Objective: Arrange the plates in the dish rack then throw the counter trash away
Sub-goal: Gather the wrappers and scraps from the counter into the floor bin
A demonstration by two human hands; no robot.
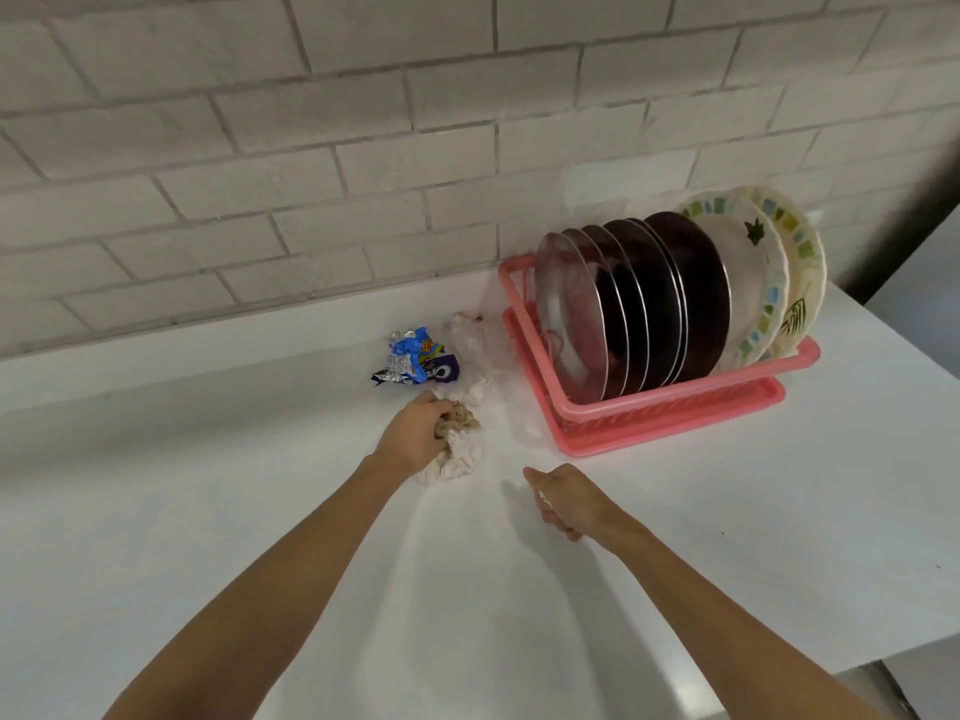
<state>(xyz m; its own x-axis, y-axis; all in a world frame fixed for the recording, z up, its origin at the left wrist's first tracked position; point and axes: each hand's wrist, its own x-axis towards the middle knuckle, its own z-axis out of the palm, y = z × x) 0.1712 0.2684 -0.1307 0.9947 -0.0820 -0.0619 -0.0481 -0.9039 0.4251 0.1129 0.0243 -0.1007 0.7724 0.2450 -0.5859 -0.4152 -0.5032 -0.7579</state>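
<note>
the left hand (415, 439) is clamped on a crumpled tissue wad (460, 457) that lies on the white counter (208, 511), its fingers curled into it. the right hand (566, 504) is just right of the wad and low over the counter, its fingers curled in round a small white scrap (543, 498). beyond the wad lie blue foil wrappers (415, 358) and a crumpled clear bag (467, 332), the bag just beside the pink rack (649, 407). the plates (654, 304) stand on edge in the rack in a row: a clear one at the left, dark ones in the middle, two pale patterned ones at the right. a pale brick wall (260, 148) backs the counter.
</note>
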